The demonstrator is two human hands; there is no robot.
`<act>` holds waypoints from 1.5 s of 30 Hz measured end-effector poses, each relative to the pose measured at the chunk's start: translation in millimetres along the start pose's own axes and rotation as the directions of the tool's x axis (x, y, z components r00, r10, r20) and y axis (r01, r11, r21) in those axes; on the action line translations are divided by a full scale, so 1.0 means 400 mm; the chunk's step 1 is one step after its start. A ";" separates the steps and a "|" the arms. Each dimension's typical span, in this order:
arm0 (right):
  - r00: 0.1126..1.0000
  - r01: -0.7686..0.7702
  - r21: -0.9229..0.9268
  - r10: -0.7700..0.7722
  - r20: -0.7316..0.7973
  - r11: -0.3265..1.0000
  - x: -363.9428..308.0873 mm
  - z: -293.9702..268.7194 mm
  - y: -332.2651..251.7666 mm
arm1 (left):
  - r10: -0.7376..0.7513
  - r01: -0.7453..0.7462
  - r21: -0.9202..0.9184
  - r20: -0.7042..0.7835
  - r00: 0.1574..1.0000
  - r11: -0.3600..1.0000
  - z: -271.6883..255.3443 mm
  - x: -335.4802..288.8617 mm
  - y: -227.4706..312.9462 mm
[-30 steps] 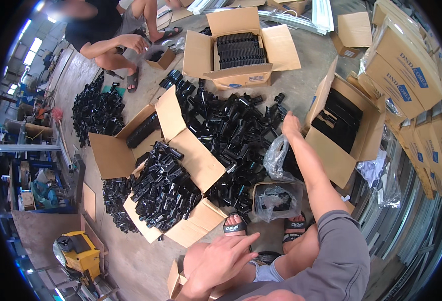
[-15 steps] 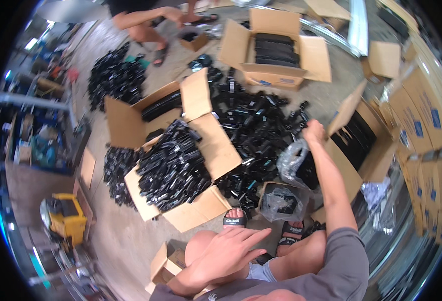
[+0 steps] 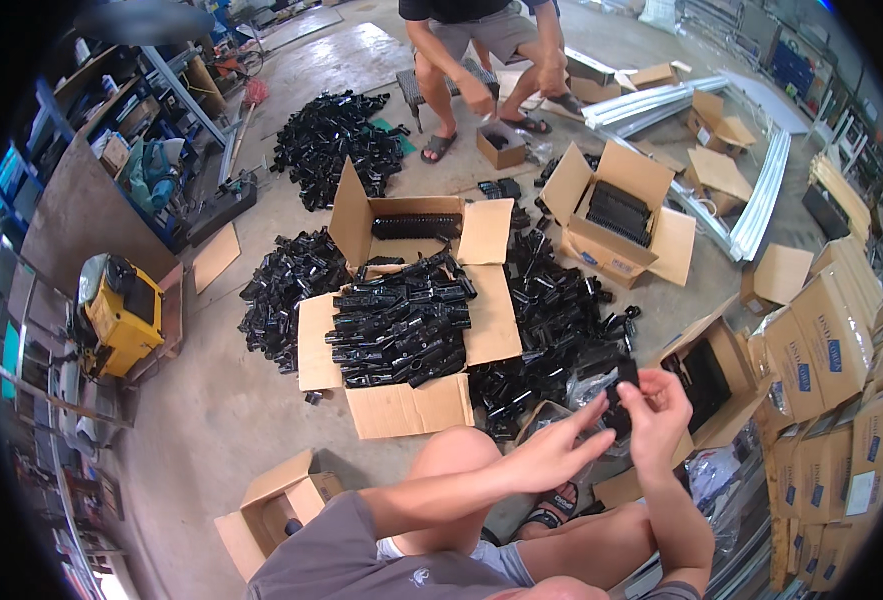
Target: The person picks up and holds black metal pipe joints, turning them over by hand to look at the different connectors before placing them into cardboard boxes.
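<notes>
My right hand (image 3: 659,412) pinches a small black plastic-looking part (image 3: 627,374) between thumb and fingers, raised in front of my knees. Close by, my left hand (image 3: 558,452) reaches in from the left with its fingers stretched out, their tips near the right hand. Whether they touch the black part cannot be made out. Beneath the hands are a clear plastic bag (image 3: 589,388) and a partly hidden small box. A heap of loose black parts (image 3: 561,315) spreads on the floor beyond. To the right stands an open carton (image 3: 746,420) with black pieces inside.
Mid-floor, an open carton (image 3: 376,412) is heaped with black parts. Another pile (image 3: 329,150) lies farther back. Across from me sits a person (image 3: 461,60) beside a small box (image 3: 501,150). Stacked cartons (image 3: 811,340) line the right; a yellow machine (image 3: 126,315) stands left.
My right hand has come back from the heap toward me, a black part in it. My left hand has moved right and forward to meet it. The view has tilted up.
</notes>
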State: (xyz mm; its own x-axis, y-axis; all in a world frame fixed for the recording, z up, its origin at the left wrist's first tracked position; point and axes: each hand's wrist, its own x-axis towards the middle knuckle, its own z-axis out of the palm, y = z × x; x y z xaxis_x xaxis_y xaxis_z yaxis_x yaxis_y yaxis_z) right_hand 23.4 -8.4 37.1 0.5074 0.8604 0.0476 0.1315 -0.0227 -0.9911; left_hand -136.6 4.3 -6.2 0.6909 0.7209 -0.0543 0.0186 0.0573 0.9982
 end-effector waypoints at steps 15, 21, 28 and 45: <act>0.959 0.284 0.111 -0.281 -0.043 0.953 -0.053 -0.087 -0.156 | 0.241 -0.240 -0.253 -0.027 0.970 0.937 0.009 0.190 0.169; 0.982 0.094 -0.052 -0.084 0.170 0.994 -0.026 -0.103 -0.068 | 0.069 -0.102 0.091 0.314 0.947 0.991 -0.037 0.165 0.074; 0.963 -0.028 -0.259 0.096 0.251 0.965 -0.014 -0.150 -0.009 | -0.100 0.076 0.075 0.409 0.907 0.994 -0.028 0.193 -0.002; 0.921 0.297 0.293 -0.354 0.163 0.909 -0.041 -0.142 0.006 | -0.128 0.535 -0.477 0.651 0.748 0.697 -0.030 0.191 0.014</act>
State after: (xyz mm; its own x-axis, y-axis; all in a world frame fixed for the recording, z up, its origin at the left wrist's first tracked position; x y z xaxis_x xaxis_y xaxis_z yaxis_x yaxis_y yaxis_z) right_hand 63.7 -51.5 41.0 0.2817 0.8836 0.3739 0.0203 0.3841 -0.9230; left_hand -92.2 67.8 -5.2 0.9851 0.0820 -0.1510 0.0374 0.7552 0.6544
